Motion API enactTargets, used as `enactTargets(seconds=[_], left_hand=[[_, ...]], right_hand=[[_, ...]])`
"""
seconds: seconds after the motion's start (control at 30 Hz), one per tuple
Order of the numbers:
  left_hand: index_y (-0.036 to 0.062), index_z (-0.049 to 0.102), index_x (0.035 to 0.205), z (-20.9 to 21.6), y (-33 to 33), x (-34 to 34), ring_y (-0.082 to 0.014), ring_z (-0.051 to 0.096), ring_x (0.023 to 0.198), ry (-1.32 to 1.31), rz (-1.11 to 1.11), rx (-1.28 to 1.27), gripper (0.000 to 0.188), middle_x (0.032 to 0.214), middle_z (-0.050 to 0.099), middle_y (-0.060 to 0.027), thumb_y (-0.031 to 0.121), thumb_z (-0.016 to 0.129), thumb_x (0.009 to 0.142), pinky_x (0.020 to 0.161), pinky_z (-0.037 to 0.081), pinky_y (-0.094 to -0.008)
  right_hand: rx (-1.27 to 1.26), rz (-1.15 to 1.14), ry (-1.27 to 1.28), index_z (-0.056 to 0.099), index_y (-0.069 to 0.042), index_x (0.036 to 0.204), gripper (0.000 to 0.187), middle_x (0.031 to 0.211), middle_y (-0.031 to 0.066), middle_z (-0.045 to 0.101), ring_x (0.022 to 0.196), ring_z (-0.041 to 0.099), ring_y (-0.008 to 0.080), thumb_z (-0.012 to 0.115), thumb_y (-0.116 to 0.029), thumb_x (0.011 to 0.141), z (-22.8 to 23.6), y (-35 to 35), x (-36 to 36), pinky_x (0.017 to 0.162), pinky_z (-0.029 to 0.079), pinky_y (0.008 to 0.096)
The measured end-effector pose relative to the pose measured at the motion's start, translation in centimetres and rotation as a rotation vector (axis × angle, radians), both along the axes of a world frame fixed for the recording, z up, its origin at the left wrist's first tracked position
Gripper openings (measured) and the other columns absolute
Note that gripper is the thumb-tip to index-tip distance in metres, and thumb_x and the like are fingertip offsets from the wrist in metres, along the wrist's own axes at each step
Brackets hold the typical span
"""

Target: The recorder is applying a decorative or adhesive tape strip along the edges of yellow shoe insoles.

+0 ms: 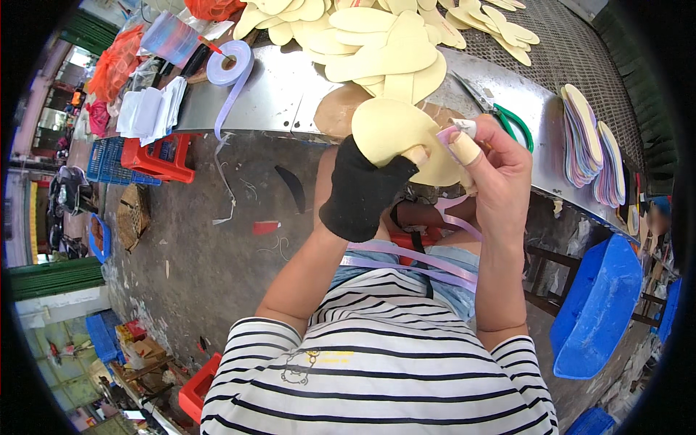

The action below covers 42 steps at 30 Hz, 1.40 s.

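A pale yellow insole (395,134) is gripped by my left hand (362,192), which wears a black fingerless glove, with the thumb lying on the insole's face. My right hand (500,167), its thumb and a finger wrapped in tape, pinches a lilac strip (446,136) at the insole's right edge. Another length of lilac strip (413,261) lies across my lap. Just beyond my hands, a heap of pale yellow insoles (395,54) covers part of the metal-topped table (279,87). Green-handled scissors (513,127) rest right of the heap.
A roll of lilac tape (230,64) trails off the table's left edge, beside stacked white papers (151,109). Finished-looking stacks of insoles with coloured edges (582,138) stand at the right. A red stool (156,161) is at the left, a blue tub (598,308) at the right.
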<state>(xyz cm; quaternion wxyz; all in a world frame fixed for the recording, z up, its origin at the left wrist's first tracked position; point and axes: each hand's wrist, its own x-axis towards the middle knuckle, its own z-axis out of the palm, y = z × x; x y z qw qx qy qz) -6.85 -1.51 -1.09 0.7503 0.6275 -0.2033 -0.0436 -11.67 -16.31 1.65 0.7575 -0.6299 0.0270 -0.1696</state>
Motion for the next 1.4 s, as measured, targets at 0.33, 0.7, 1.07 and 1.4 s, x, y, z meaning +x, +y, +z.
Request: enactTargets(seconds=[0.33, 0.7, 1.07, 1.4], left_hand=[[0.0016, 0.061, 0.104, 0.4, -0.1, -0.6, -0.0106, 0.061, 0.083, 0.089, -0.05, -0.016, 0.029, 0.093, 0.066, -0.0049, 0.005, 0.07, 0.076, 0.073, 0.05, -0.0261], [0.002, 0.062, 0.105, 0.9, -0.1, -0.2, -0.0102, 0.061, 0.081, -0.036, -0.077, 0.055, 0.03, 0.091, 0.066, -0.0048, 0.005, 0.069, 0.076, 0.072, 0.05, -0.0255], [-0.0033, 0.058, 0.108, 1.3, -0.6, 3.2, -0.0184, 0.062, 0.09, -0.013, -0.285, -0.064, 0.033, 0.103, 0.064, -0.0131, 0.013, 0.065, 0.08, 0.08, 0.05, -0.03], [-0.0067, 0.052, 0.112, 1.8, -0.1, 2.8, -0.027, 0.064, 0.093, 0.27, -0.238, -0.332, 0.029, 0.104, 0.062, -0.0175, 0.0, 0.055, 0.084, 0.078, 0.055, -0.0349]], right_hand=[[0.014, -0.005, 0.015, 0.068, 0.001, 0.09, 0.013, 0.079, -0.0019, 0.058, 0.068, 0.053, 0.0031, 0.069, -0.005, 0.079, 0.6, 0.1, 0.0, 0.059, 0.038, 0.0162], [-0.558, -0.436, -0.234, 0.061, 0.001, 0.083, 0.014, 0.073, -0.0006, 0.049, 0.054, 0.036, 0.0019, 0.071, -0.003, 0.074, -0.3, 0.9, 0.0, 0.047, 0.027, 0.018], [-0.016, 0.019, 0.068, 0.061, 0.0, 0.089, 0.008, 0.071, -0.0033, 0.055, 0.056, 0.045, -0.0002, 0.057, -0.007, 0.087, -1.0, 0.9, 1.0, 0.046, 0.032, 0.0162], [-0.39, -0.167, -0.087, 0.06, 0.004, 0.082, 0.007, 0.083, -0.0021, 0.052, 0.056, 0.044, 0.001, 0.065, 0.001, 0.078, -2.8, 0.2, -0.2, 0.048, 0.033, 0.016]])
